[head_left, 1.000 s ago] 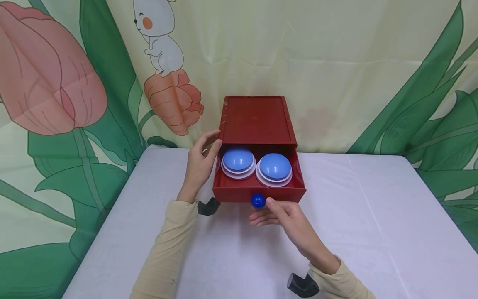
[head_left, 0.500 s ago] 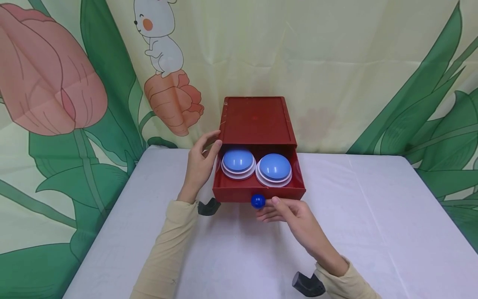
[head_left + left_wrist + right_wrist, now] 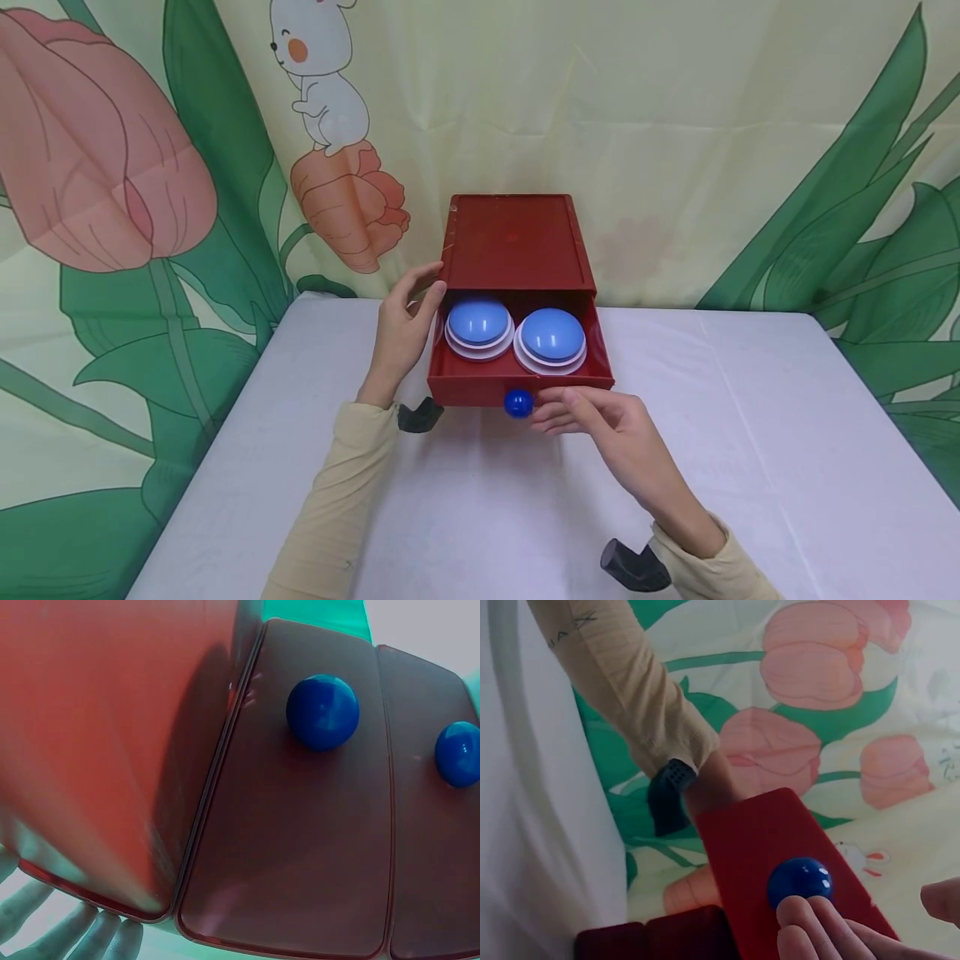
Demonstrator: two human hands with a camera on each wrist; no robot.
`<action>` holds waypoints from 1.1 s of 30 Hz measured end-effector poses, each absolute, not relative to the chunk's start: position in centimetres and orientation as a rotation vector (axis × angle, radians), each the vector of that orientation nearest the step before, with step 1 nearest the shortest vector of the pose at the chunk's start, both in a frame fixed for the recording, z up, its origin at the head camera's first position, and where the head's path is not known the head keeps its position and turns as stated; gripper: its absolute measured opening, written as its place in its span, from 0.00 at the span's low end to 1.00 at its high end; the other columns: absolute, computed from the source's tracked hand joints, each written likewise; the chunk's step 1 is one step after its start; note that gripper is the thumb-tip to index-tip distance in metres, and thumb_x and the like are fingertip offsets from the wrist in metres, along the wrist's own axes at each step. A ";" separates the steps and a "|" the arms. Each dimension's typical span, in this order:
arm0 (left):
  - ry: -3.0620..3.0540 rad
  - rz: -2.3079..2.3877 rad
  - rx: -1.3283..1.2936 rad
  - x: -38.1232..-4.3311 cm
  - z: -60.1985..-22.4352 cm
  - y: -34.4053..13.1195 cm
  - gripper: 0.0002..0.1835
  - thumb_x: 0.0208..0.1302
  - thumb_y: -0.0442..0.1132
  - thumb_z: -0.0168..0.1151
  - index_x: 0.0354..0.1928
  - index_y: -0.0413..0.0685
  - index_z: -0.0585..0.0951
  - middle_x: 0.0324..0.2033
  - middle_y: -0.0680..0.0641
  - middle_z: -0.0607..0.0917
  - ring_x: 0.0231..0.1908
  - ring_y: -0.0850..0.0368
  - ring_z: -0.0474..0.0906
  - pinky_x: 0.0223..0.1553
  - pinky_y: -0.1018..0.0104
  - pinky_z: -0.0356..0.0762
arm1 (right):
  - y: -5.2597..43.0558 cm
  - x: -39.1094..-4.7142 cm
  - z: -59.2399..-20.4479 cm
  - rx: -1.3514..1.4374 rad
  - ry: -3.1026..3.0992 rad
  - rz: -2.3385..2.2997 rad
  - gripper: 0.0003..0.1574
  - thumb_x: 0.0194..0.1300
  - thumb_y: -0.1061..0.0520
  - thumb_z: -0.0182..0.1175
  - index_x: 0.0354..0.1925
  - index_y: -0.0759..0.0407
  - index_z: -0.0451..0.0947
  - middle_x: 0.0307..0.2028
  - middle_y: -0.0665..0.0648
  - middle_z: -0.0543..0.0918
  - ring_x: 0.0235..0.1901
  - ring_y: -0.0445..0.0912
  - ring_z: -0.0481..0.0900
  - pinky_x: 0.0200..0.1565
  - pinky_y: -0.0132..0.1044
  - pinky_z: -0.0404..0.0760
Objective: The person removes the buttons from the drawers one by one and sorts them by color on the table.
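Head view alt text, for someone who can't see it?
A red box on a white-covered table has its drawer open, holding two white-based blue domes. A person's left hand is at the box's left side; the right hand is beside the drawer's blue knob.

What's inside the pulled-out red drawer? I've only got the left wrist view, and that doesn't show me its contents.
Observer: The head view shows a blue dome and a second dome side by side in the red drawer.
Operator: Okay, and where's the right hand?
Observer: The right hand is beside that drawer's blue knob, on its right in the head view.
Operator: Is its thumb on the knob?
Observer: No, the right wrist view shows the thumb apart from it.
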State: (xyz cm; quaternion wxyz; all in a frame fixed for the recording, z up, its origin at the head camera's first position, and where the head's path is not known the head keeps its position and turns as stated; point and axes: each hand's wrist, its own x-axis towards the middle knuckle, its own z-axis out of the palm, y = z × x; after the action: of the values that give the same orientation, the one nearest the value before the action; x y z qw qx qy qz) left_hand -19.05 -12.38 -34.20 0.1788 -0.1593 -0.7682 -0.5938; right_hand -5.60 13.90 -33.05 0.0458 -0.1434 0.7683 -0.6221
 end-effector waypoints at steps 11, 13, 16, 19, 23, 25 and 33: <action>-2.167 -1.713 -0.448 -19.0 -34.0 -12.3 0.23 0.72 0.43 0.58 0.66 0.47 0.74 0.61 0.44 0.79 0.61 0.52 0.76 0.59 0.55 0.78 | 14.2 -5.3 -30.8 -0.511 2.485 -1.865 0.16 0.76 0.55 0.54 0.52 0.61 0.82 0.40 0.53 0.90 0.40 0.46 0.89 0.49 0.33 0.83; -2.170 -1.717 -0.445 -19.0 -34.0 -12.3 0.23 0.72 0.42 0.58 0.66 0.46 0.74 0.61 0.43 0.78 0.62 0.51 0.75 0.59 0.54 0.77 | 14.3 -5.3 -30.4 -0.521 2.529 -1.842 0.15 0.75 0.55 0.54 0.52 0.61 0.82 0.40 0.53 0.90 0.40 0.45 0.89 0.49 0.32 0.83; -2.179 -1.707 -0.433 -19.0 -34.0 -12.4 0.23 0.72 0.43 0.58 0.66 0.47 0.74 0.61 0.45 0.79 0.61 0.53 0.76 0.59 0.55 0.78 | 14.4 -5.4 -29.7 -0.529 2.600 -1.802 0.16 0.74 0.55 0.55 0.52 0.61 0.82 0.40 0.52 0.90 0.40 0.44 0.89 0.49 0.30 0.82; -2.178 -1.695 -0.434 -19.1 -34.1 -12.5 0.22 0.72 0.45 0.58 0.65 0.49 0.75 0.60 0.46 0.79 0.60 0.55 0.76 0.59 0.56 0.78 | 14.5 -5.5 -29.1 -0.533 2.622 -1.806 0.16 0.74 0.56 0.56 0.53 0.63 0.82 0.40 0.52 0.90 0.39 0.43 0.89 0.49 0.29 0.82; -2.167 -1.687 -0.459 -19.2 -34.3 -12.5 0.22 0.72 0.46 0.58 0.64 0.49 0.76 0.60 0.47 0.80 0.60 0.55 0.77 0.59 0.57 0.78 | 14.7 -5.6 -28.5 -0.579 2.600 -1.864 0.16 0.73 0.60 0.57 0.53 0.67 0.81 0.41 0.55 0.89 0.40 0.46 0.89 0.47 0.34 0.84; -2.166 -1.683 -0.467 -19.2 -34.3 -12.5 0.22 0.72 0.46 0.58 0.64 0.49 0.76 0.59 0.47 0.80 0.60 0.56 0.77 0.58 0.58 0.78 | 14.7 -5.7 -28.1 -0.588 2.623 -1.860 0.15 0.72 0.60 0.57 0.53 0.65 0.81 0.41 0.54 0.89 0.40 0.46 0.88 0.45 0.36 0.85; -2.159 -1.693 -0.466 -19.2 -34.2 -12.5 0.22 0.72 0.45 0.58 0.64 0.48 0.76 0.60 0.46 0.80 0.60 0.54 0.77 0.58 0.57 0.78 | 14.9 -6.5 -27.1 -0.608 2.807 -1.686 0.16 0.71 0.57 0.61 0.55 0.55 0.82 0.45 0.49 0.88 0.47 0.38 0.85 0.50 0.25 0.80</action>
State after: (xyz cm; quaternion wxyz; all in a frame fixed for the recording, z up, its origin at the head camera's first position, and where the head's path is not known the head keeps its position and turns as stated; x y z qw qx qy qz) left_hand -19.18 -12.45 -34.16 0.1784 -0.1648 -0.7633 -0.5987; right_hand -6.53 14.95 -27.06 -0.0944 -0.1816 0.8392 -0.5039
